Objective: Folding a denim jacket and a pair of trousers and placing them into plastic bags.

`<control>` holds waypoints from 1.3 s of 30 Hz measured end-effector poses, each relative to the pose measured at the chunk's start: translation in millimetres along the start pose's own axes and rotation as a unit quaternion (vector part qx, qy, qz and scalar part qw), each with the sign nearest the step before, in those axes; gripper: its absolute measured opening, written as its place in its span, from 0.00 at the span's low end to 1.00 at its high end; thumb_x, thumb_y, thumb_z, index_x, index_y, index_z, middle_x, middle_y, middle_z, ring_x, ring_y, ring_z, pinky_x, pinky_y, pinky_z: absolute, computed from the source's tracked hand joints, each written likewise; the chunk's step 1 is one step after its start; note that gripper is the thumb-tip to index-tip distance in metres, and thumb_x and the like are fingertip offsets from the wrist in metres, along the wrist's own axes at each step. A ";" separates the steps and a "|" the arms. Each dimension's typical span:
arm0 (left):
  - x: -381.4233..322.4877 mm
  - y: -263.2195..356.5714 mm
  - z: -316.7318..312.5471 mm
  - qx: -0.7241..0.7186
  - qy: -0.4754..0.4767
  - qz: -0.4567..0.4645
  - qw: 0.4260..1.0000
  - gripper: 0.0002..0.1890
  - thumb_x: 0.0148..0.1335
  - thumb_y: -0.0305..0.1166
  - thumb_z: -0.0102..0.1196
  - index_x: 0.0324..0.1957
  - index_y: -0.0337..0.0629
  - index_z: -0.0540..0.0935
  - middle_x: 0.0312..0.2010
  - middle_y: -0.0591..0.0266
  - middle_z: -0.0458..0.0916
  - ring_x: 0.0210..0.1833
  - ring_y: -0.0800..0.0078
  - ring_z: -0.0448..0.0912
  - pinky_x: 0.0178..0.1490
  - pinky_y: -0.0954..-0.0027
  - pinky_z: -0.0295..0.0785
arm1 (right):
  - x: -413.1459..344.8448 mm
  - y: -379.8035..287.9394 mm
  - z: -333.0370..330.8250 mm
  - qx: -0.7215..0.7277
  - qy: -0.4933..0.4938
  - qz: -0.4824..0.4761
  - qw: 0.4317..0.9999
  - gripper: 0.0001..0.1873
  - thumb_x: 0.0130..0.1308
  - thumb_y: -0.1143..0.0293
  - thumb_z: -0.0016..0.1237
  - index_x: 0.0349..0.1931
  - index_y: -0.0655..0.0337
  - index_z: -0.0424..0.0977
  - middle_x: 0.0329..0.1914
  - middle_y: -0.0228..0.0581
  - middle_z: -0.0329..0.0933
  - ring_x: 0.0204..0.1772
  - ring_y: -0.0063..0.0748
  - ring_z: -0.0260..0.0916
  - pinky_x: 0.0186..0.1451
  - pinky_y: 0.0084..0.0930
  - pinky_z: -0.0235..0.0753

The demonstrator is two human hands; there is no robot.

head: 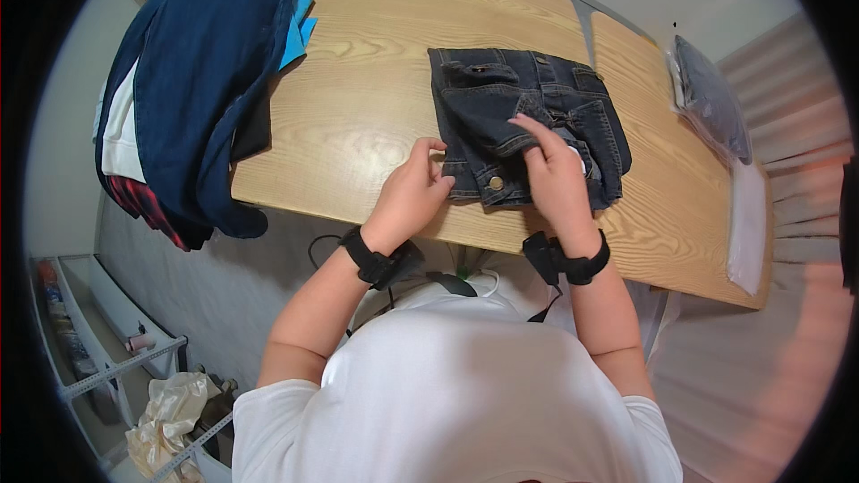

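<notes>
A dark denim garment, with pockets, light stitching and metal buttons, lies folded on the wooden table before me. My left hand is at the garment's near left corner, thumb and forefinger at its edge; whether they pinch the cloth I cannot tell. Over the garment's near middle is my right hand, forefinger stretched out on the denim and thumb by a folded edge. A small white patch shows just right of that hand, partly hidden by it.
A pile of clothes, dark blue denim on top, overhangs the table's left end. At the right edge lie a garment in clear plastic and a white plastic-like stack. Metal-framed shelving and pale shiny cloth are at lower left.
</notes>
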State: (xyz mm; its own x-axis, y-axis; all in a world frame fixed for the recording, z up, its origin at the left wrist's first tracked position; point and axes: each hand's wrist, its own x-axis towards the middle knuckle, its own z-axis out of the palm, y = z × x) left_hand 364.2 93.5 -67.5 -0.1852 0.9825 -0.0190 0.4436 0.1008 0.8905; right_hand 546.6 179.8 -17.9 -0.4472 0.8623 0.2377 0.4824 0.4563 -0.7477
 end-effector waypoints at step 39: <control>28.4 -7.5 -18.5 -0.068 0.047 0.021 0.996 0.17 0.68 0.37 0.48 0.54 0.38 0.70 0.29 0.62 0.73 0.32 0.72 0.73 0.41 0.71 0.70 | -24.9 81.2 -83.7 -0.283 -0.127 -0.005 0.951 0.27 0.68 0.51 0.38 0.64 0.49 0.61 0.70 0.50 0.55 0.72 0.64 0.44 0.69 0.52 0.50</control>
State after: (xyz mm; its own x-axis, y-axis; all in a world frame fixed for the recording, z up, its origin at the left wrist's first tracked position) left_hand 339.4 117.8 -66.3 -0.2527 0.9659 0.0560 0.3306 0.0318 0.9432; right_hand 659.9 213.7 -32.6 -0.5873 0.8087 0.0318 0.7726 0.5719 -0.2756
